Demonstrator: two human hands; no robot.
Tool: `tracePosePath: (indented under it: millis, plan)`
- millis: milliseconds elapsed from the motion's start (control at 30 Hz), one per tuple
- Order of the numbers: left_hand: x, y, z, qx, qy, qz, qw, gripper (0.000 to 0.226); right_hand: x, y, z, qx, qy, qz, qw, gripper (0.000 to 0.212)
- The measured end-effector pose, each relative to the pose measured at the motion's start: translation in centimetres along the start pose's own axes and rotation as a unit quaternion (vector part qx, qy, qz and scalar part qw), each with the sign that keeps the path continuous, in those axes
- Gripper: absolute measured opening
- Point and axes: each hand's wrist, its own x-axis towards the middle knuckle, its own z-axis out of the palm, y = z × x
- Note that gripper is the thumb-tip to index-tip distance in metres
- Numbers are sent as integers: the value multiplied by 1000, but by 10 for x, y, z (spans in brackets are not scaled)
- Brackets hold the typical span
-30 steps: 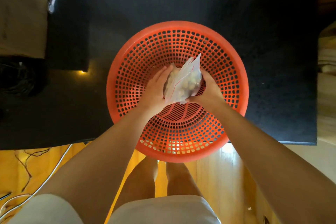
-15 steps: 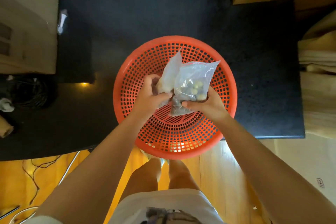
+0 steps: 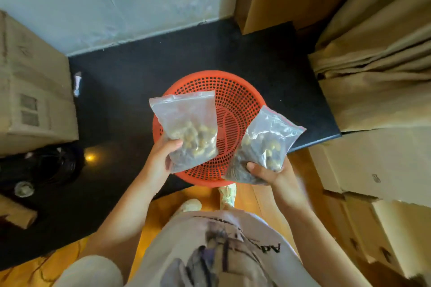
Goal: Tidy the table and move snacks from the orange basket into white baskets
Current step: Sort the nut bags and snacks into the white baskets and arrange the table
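Note:
The round orange basket [image 3: 235,98] sits on a black table [image 3: 144,77], and no snacks show inside it. My left hand [image 3: 161,161] grips the bottom of a clear zip bag of nuts [image 3: 191,130], held upright above the basket's left side. My right hand [image 3: 268,173] holds a second clear zip bag of nuts [image 3: 265,142] from below, over the basket's right rim and tilted to the right. The two bags are apart. No white baskets are in view.
Cardboard boxes [image 3: 35,105] stand at the left, with more boxes [image 3: 377,163] and a beige curtain [image 3: 373,53] on the right. A grey wall [image 3: 116,0] lies behind the table. Dark cables [image 3: 53,165] and a cardboard roll [image 3: 16,212] rest at the left. Wooden floor [image 3: 242,196] shows below.
Both bags were together inside the basket. My hands have lifted them out and drawn them apart, one in each hand. The camera has tilted up, showing more wall.

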Motion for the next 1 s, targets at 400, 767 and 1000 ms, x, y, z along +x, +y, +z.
tracePosePath:
  millis: [400, 767, 1000]
  plan:
    - [-38, 1, 17, 92, -136, -30, 986, 26, -103, 48, 14, 119, 231, -63, 964, 66]
    - [-108, -54, 126, 253, -419, -91, 867, 30, -293, 119, 14, 252, 547, -87, 793, 56]
    - [-225, -117, 173, 291, -550, -151, 768, 40, -423, 186, 57, 328, 687, -90, 642, 62]
